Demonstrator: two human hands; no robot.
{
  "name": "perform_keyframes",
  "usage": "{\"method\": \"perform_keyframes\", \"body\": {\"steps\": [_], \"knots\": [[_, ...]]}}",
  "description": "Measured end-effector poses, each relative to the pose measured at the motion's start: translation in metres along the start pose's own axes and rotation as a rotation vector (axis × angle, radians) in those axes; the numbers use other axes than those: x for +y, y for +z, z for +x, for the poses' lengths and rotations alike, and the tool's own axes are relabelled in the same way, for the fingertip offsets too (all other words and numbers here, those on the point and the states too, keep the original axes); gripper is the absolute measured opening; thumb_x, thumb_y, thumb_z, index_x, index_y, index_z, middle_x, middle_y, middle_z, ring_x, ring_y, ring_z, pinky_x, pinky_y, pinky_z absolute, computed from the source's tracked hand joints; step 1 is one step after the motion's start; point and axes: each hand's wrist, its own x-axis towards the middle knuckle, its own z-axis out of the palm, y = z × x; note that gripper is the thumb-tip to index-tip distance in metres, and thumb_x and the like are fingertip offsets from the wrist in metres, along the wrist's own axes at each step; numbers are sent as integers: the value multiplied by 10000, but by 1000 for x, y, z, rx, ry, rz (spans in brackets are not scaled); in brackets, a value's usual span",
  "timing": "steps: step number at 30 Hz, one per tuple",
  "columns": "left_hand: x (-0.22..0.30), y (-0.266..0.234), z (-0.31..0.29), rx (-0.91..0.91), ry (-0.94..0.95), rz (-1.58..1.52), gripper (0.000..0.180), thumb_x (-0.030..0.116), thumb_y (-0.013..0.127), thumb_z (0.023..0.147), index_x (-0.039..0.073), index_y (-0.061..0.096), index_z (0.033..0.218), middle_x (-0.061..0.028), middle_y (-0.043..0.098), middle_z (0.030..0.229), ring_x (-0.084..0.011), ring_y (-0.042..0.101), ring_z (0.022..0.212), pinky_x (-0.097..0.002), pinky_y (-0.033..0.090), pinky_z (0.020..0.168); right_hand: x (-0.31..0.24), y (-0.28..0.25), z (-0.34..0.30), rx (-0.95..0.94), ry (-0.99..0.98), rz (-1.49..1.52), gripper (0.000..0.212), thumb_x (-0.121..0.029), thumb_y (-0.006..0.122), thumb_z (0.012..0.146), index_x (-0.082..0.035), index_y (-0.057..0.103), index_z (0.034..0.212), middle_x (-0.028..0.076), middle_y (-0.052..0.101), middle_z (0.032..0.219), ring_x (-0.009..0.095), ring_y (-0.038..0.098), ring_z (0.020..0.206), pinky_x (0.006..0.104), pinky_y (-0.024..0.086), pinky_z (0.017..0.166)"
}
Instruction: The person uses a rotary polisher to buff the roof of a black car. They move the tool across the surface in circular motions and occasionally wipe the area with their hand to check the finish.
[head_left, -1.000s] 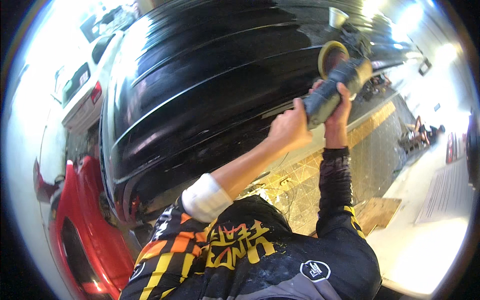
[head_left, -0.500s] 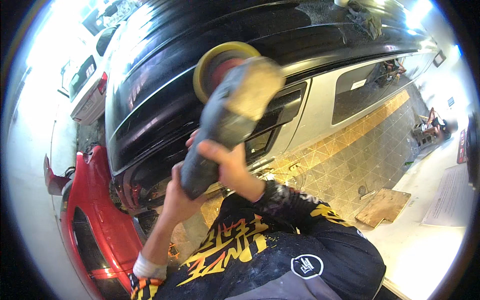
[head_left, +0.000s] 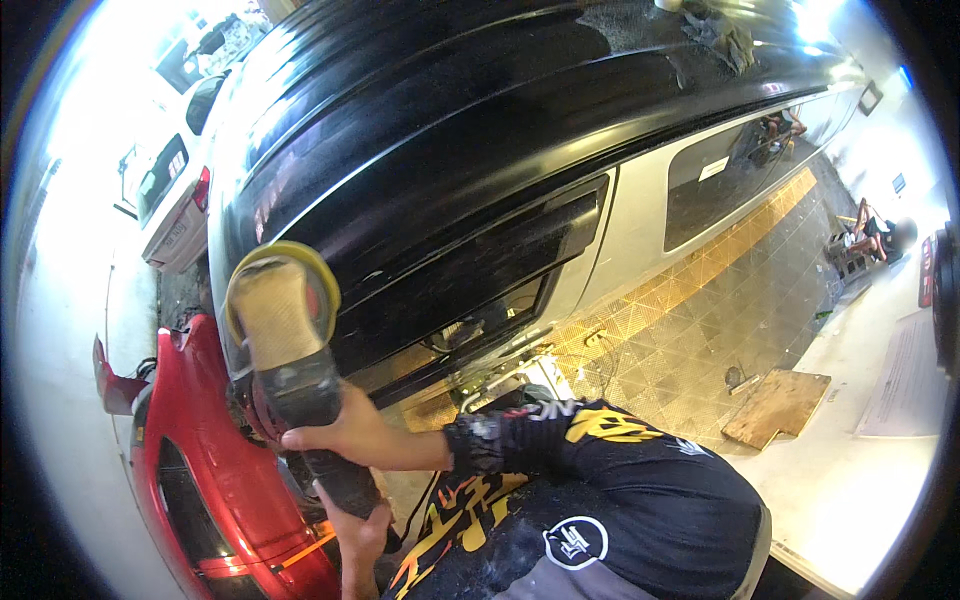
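Note:
I hold a dark electric polisher (head_left: 300, 390) with a tan head cover and a round yellow pad (head_left: 326, 275). My right hand (head_left: 362, 432) is closed round the middle of its body, thumb across the top. Lower down, my left hand (head_left: 360, 530) wraps the rear of the handle. The pad lies over the near left corner of a vehicle's glossy black roof (head_left: 450, 130). The tool hides most of the pad's face, so contact cannot be made out.
A red car (head_left: 215, 470) stands at lower left, with a white vehicle (head_left: 172, 215) behind it. A dark cloth (head_left: 722, 40) lies on the far roof. At right are a wooden board (head_left: 778, 408) and a seated person (head_left: 872, 238) by the patterned floor.
Both hands have carried the polisher left and toward me, from the middle of the roof side to its near left corner. My grip stays on the tool.

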Motion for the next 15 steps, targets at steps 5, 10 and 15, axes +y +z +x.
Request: {"method": "perform_keyframes", "body": {"steps": [5,10,15], "knots": [[31,56,48,-204,378,289,706,8,671,740,52,363,1373,-117,593,1105,-247,623,955,-394,521,894,-95,-68,-2,75,11,-91,565,-237,893,770,-1,644,1219,114,726,1081,211,716,949,369,563,907],[112,148,96,-444,382,473,812,134,796,756,7,293,1380,-321,672,1122,-453,696,1066,-504,539,885,-198,-136,-3,193,-162,-120,619,-407,768,813,70,626,1183,198,711,1058,291,722,940,411,575,896],[107,208,119,-623,627,296,868,288,863,767,-46,315,1351,-316,670,986,-511,683,954,-521,559,792,-233,-181,-23,279,-296,-156,664,-452,741,779,52,590,1184,173,661,1054,282,681,953,408,561,858]]}}
